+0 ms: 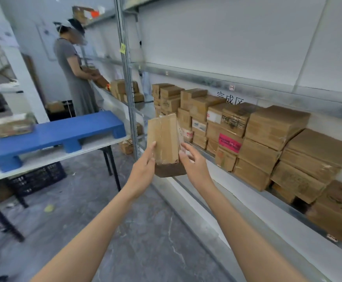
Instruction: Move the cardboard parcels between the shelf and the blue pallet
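Note:
A taped cardboard parcel [165, 139] stands on end in the air between my hands, just in front of the shelf's edge. My left hand [144, 169] holds its left side with the fingers laid along the face. My right hand [194, 161] holds its right edge, thumb on the front. Several stacked parcels [267, 137] fill the metal shelf [217, 174] to the right. The blue pallet [64, 131] lies on a white table to the left, with one parcel [11, 125] at its far left end.
A person in a grey dress [74, 78] stands at the far shelf bay handling parcels. A grey shelf upright [128, 84] rises just behind the held parcel. A black crate [38, 178] sits under the table [50, 155]. Grey concrete floor lies below my arms.

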